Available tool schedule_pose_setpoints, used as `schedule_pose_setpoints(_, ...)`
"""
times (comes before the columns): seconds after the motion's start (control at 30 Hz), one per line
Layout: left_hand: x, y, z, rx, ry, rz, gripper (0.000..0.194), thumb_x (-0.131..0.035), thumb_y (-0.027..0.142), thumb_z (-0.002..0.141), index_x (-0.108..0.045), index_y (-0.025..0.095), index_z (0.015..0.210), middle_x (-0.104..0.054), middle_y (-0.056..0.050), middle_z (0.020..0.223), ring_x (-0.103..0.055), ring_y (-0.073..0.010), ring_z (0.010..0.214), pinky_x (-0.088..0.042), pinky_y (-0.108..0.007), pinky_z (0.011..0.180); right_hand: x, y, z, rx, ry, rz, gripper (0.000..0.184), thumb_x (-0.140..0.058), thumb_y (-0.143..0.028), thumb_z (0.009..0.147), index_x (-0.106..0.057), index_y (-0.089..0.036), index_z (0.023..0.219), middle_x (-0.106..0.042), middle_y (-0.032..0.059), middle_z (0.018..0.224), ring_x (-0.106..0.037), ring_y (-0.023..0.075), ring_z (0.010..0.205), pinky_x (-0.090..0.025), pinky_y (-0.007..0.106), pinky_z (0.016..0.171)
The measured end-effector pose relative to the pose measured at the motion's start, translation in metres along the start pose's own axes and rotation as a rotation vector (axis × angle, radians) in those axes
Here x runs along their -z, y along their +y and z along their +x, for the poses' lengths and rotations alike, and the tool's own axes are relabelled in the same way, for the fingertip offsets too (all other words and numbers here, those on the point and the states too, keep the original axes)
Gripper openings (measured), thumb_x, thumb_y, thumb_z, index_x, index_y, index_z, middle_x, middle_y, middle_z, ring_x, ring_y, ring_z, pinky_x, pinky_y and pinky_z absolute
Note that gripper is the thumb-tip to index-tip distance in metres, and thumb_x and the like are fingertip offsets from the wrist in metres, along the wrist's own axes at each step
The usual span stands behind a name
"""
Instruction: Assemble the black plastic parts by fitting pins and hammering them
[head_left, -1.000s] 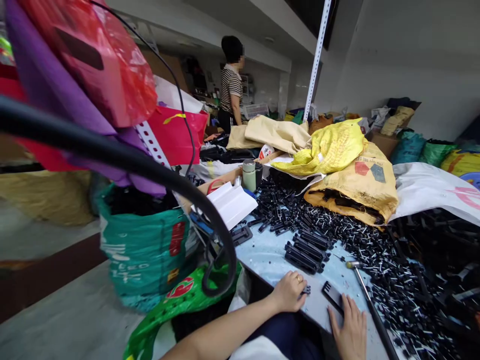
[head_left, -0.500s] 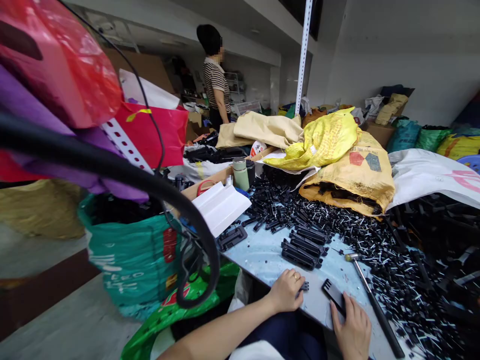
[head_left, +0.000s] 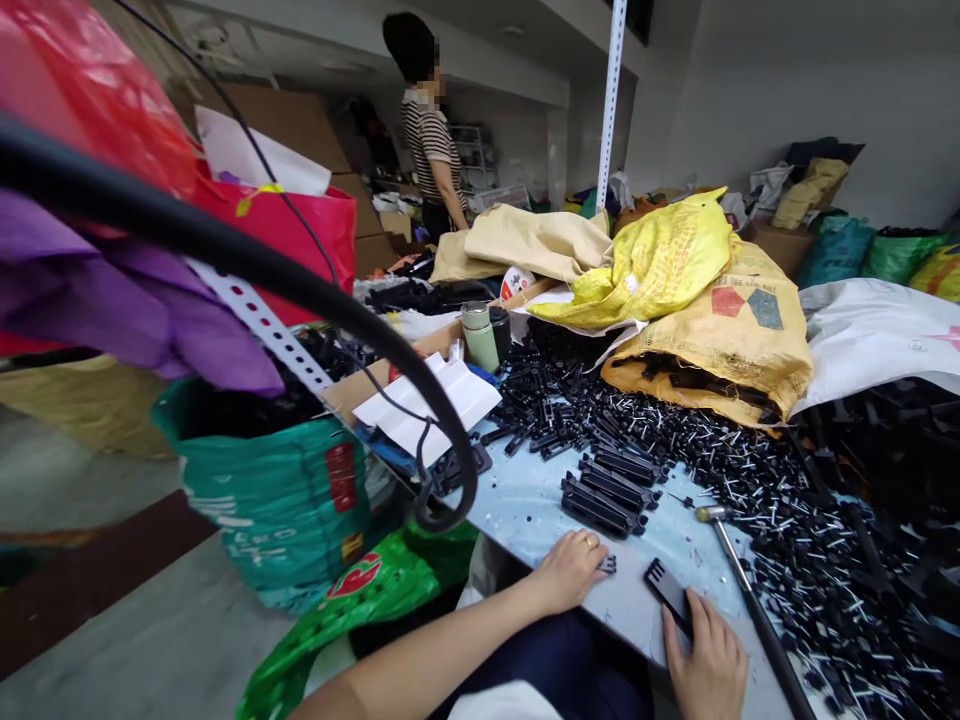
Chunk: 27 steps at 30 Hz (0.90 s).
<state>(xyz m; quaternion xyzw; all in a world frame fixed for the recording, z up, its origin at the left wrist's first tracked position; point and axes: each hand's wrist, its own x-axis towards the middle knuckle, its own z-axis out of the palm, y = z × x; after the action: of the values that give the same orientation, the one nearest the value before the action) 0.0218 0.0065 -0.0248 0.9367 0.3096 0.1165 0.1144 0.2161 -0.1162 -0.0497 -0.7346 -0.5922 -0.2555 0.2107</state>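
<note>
And here's the left hand, curled over the table's near edge, its fingers closed round a small black toothed piece, most of it hidden. Over on the other side, the right hand grips the near end of a flat black piece between thumb and fingers, its pronged end pointing away on the blue table. Just right of that lies a hammer, head away, dark handle towards the person. Beyond the hands, long black parts sit side by side in a row, and a great heap of small black pieces spreads behind and to the right. A yellow sack slumps over an orange sack; a green flask stands near white paper. Further back, a person in a striped shirt stands facing right.
</note>
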Motion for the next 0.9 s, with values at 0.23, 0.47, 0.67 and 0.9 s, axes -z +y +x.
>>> schedule_pose_setpoints(0.23, 0.012, -0.018, 0.015, 0.043, -0.082, 0.019, 0.017, -0.052, 0.027, 0.085, -0.055, 0.016, 0.098, -0.057, -0.007, 0.093, -0.050, -0.0194, 0.089, -0.041, -0.031, 0.074, -0.008, 0.003, 0.024, 0.041, -0.193, 0.159, 0.059, -0.026, -0.058, 0.087, -0.063, -0.015, 0.105, -0.065, 0.0126, 0.089, -0.056, 0.0230, 0.081, -0.041, 0.036, 0.074)
schedule_pose_setpoints(0.47, 0.010, -0.026, 0.016, 0.147, 0.015, -0.220, 0.022, -0.047, 0.025, 0.087, -0.055, 0.016, 0.105, -0.057, -0.009, 0.099, -0.052, -0.0220, 0.094, -0.045, -0.037, 0.081, 0.001, -0.012, 0.065, -0.217, -0.488, 0.695, 0.052, -0.043, -0.057, 0.081, -0.059, -0.019, 0.113, -0.064, 0.0105, 0.099, -0.059, 0.0222, 0.088, -0.047, 0.037, 0.077)
schedule_pose_setpoints(0.67, 0.018, 0.000, 0.012, 0.100, 0.179, -0.785, 0.036, -0.036, 0.032, 0.091, -0.051, 0.018, 0.121, -0.057, -0.006, 0.098, -0.058, -0.0139, 0.077, -0.049, -0.030, 0.075, 0.010, -0.040, 0.082, -0.742, -0.692, 1.367, 0.055, -0.050, -0.058, 0.076, -0.056, -0.021, 0.116, -0.064, 0.0034, 0.080, -0.060, 0.0146, 0.058, -0.051, 0.028, 0.051)
schedule_pose_setpoints(0.9, 0.029, 0.021, 0.009, 0.176, 0.273, -0.862, 0.034, -0.046, 0.032, 0.087, -0.058, 0.017, 0.116, -0.061, -0.006, 0.092, -0.058, -0.0156, 0.084, -0.048, -0.030, 0.080, 0.021, -0.045, 0.080, -0.465, -0.660, 1.303, 0.055, -0.056, -0.050, 0.076, -0.053, -0.022, 0.124, -0.062, 0.0047, 0.095, -0.055, 0.0094, 0.059, -0.050, 0.024, 0.053)
